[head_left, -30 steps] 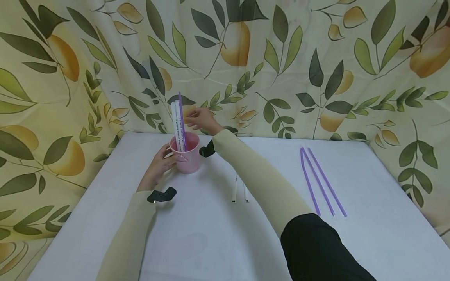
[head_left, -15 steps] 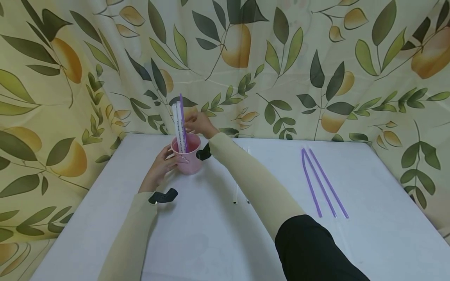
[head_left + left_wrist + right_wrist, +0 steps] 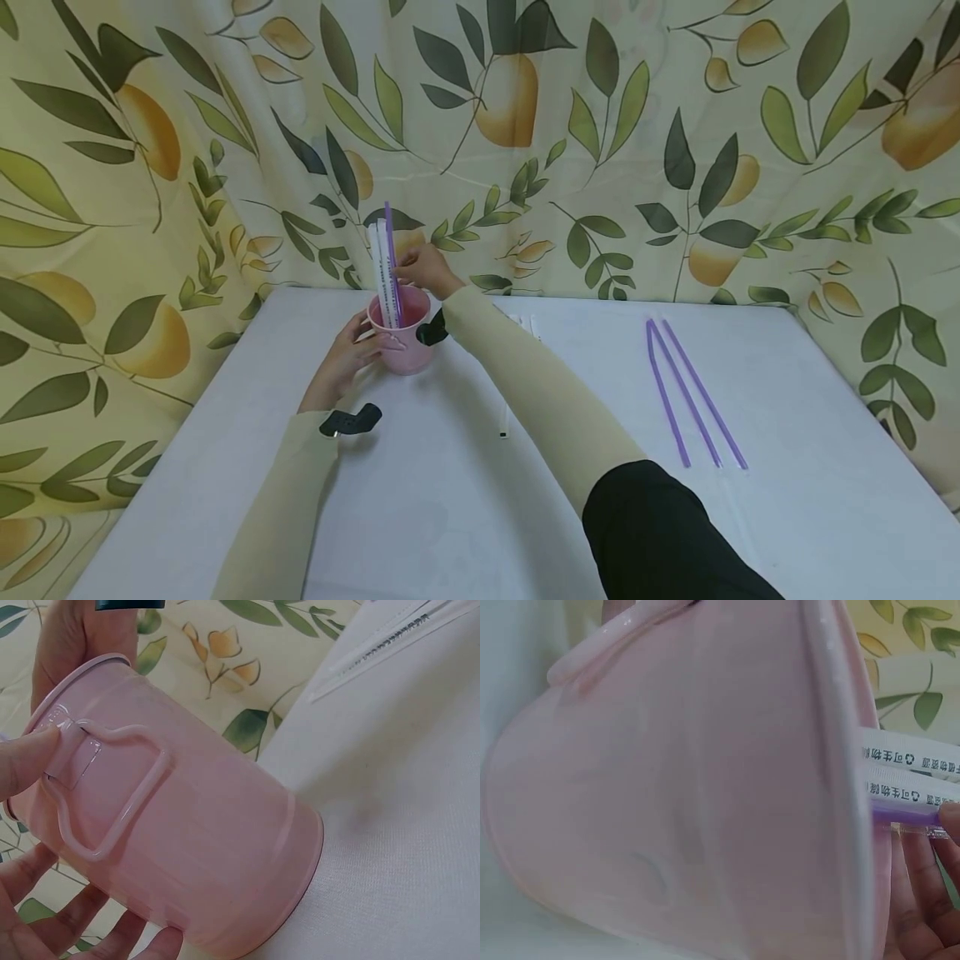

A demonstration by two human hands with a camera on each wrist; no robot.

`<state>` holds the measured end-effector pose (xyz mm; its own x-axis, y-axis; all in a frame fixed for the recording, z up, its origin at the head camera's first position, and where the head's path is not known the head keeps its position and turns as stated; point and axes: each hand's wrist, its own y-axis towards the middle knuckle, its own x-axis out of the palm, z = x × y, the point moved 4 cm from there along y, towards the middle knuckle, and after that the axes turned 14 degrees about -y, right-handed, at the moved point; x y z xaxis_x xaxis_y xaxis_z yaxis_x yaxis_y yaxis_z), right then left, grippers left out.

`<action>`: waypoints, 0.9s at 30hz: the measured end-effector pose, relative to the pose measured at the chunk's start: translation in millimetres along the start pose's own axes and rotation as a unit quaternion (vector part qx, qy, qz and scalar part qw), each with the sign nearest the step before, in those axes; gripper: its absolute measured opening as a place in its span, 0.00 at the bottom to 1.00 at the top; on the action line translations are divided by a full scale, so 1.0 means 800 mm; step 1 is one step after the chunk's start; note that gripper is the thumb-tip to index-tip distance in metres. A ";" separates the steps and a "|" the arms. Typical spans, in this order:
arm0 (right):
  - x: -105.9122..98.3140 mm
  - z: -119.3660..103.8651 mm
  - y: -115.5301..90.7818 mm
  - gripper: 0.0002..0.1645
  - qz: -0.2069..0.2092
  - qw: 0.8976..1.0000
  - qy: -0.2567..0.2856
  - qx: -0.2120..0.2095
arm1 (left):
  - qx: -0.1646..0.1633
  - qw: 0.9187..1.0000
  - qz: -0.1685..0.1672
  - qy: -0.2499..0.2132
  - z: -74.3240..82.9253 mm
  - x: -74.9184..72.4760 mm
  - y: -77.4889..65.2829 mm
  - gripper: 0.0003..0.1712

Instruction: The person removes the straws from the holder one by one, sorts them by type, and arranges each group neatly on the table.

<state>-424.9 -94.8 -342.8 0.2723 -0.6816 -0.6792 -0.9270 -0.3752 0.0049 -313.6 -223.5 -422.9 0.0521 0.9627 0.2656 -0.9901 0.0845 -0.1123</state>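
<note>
My left hand (image 3: pixel 341 358) holds the pink bucket (image 3: pixel 408 354) from its left side. In the left wrist view, the thumb presses at the bracket of the wire handle (image 3: pixel 124 825) and the other fingers spread along the bucket's wall. Two white paper-wrapped straws (image 3: pixel 382 271) and a purple straw (image 3: pixel 391 242) stand in the bucket, leaning slightly left. Above the rim, my right hand (image 3: pixel 426 271) pinches the purple straw. Its thumb lies on the purple straw (image 3: pixel 904 814) in the right wrist view, where clear film shows beside it. The straws' lower ends are hidden inside the bucket.
Three purple straws (image 3: pixel 688 396) lie on the right of the white table (image 3: pixel 420 500). White-wrapped straws (image 3: pixel 504 421) lie mid-table, partly hidden under the right forearm. A leaf-and-fruit patterned cloth (image 3: pixel 600 167) hangs behind the table.
My right hand has moved left and slightly down, from beside the upright straws to the purple one, and now pinches it. The left hand keeps its hold on the bucket.
</note>
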 end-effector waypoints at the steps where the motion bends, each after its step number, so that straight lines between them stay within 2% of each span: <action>1: 0.000 0.000 0.000 0.13 -0.002 1.000 0.005 0.001 | 0.000 1.000 0.000 0.001 0.000 0.000 0.000 0.42; 9: -0.009 -0.005 -0.005 0.13 -0.016 0.997 0.070 0.012 | 0.007 1.000 0.001 0.001 -0.002 0.000 0.001 0.40; 19: -0.020 -0.004 -0.004 0.07 0.000 0.991 0.131 0.015 | -0.007 1.000 0.012 0.008 0.000 0.001 -0.001 0.41; 27: -0.031 -0.011 -0.001 0.11 0.026 0.984 0.178 0.001 | -0.002 1.000 0.008 0.004 -0.002 0.000 0.000 0.41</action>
<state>-428.3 -83.5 -319.5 0.2971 -0.8766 -0.3785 -0.9424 -0.3331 0.0317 -313.0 -223.2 -424.0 0.0373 0.9660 0.2558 -0.9902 0.0702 -0.1205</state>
